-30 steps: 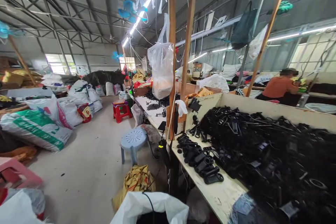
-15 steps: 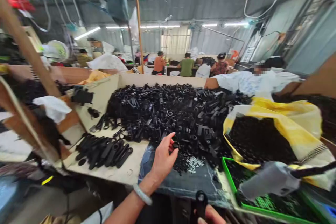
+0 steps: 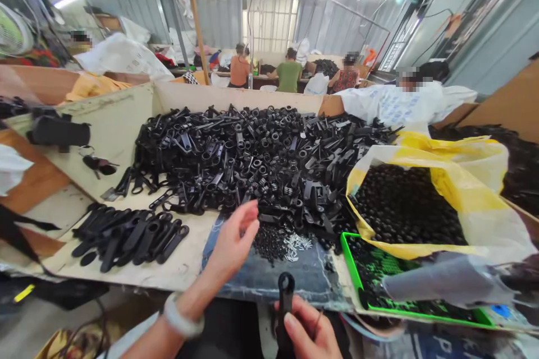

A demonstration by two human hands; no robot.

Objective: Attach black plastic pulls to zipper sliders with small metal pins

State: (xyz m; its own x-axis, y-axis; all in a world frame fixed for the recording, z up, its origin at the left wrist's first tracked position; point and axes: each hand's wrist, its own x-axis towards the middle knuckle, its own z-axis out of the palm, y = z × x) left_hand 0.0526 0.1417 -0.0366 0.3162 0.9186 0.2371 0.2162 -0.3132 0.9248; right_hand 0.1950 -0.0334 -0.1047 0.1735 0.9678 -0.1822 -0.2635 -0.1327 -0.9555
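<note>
Your right hand (image 3: 311, 325) now holds the pinched ringed part (image 3: 286, 294) higher, apparently making it the workpiece, while your left hand (image 3: 233, 244) curls by the pile (image 3: 236, 162), contents unclear.

Parts heap (image 3: 236, 151): far middle of the surface (image 3: 191, 252)
Parts row (image 3: 145, 242): left of the mat (image 3: 261, 279)
Pins (image 3: 297, 247): on the mat
Tray (image 3: 353, 269): right of the mat
Sack (image 3: 467, 190): at the tray's far side
Held part (image 3: 285, 297): in the right hand (image 3: 314, 328)
</note>
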